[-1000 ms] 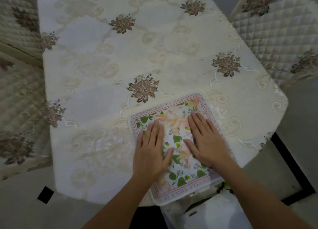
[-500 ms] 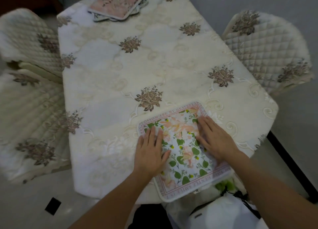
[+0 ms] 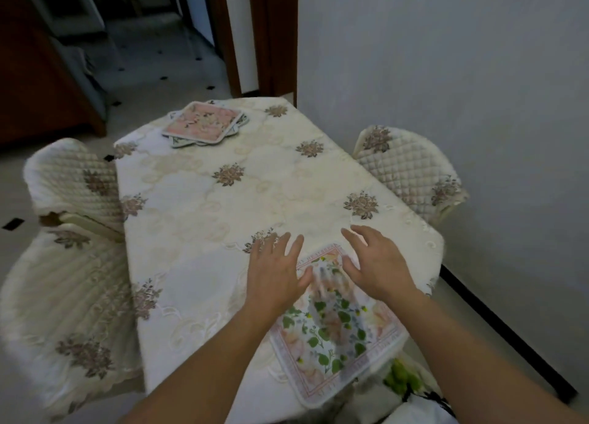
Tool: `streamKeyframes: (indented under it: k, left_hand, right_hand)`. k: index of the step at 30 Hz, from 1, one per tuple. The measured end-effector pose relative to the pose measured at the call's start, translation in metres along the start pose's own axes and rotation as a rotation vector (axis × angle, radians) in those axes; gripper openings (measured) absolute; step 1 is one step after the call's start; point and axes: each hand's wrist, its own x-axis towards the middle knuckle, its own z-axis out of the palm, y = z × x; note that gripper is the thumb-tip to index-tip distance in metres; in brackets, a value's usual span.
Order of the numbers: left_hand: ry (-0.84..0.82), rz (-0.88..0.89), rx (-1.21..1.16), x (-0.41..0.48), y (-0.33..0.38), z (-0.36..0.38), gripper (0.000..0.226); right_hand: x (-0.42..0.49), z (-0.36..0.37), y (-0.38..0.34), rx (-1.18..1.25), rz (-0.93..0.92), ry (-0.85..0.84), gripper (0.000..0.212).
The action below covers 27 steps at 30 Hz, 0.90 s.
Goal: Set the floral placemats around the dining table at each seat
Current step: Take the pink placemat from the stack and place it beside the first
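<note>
At the near right corner of the dining table (image 3: pixel 223 232) lies one floral placemat (image 3: pixel 334 337), flat on the cloth but turned at an angle to the table's edges, its nearest corner seeming to reach or slightly overhang the near edge. The step in hand looks like finishing this seat and going for the next mat. To do it well, the mat wants a small twist so its sides run square with the table's near edge, and a nudge inward so nothing hangs off, using flat palms so the tablecloth under it does not ruck. Just beyond, over the mat's far side, both hands are spread wide with straight fingers and grip nothing. The left hand (image 3: pixel 277 273) is over the cloth at the mat's far left edge, with its thumb toward the mat, and the right hand (image 3: pixel 373 261) is over the mat's far corner. Motion blur hides whether either palm touches the surface. At the table's far end, toward its left corner, sits the stack of placemats (image 3: pixel 205 122), well apart from both hands. A quilted chair (image 3: pixel 411 168) stands at the table's right side.
</note>
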Motion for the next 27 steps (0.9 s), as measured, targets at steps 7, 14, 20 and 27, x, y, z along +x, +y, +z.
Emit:
streamKeyframes:
  k: [7, 14, 20, 27]
  left_hand:
    - [0.101, 0.121, -0.011, 0.009, 0.023, -0.029, 0.07]
    - [0.107, 0.137, -0.06, 0.008, 0.041, -0.035, 0.068]
    - [0.117, 0.083, -0.059, -0.002, 0.02, -0.035, 0.067]
    - [0.135, -0.093, -0.033, -0.035, -0.046, -0.032, 0.064]
  right_hand:
    - [-0.018, -0.038, -0.014, -0.13, 0.089, 0.099, 0.055]
    - [-0.038, -0.053, -0.007, -0.164, 0.165, 0.085, 0.056]
    - [-0.034, -0.039, -0.026, -0.116, 0.116, 0.091, 0.053]
    - [-0.008, -0.012, -0.093, -0.017, -0.035, 0.038, 0.052]
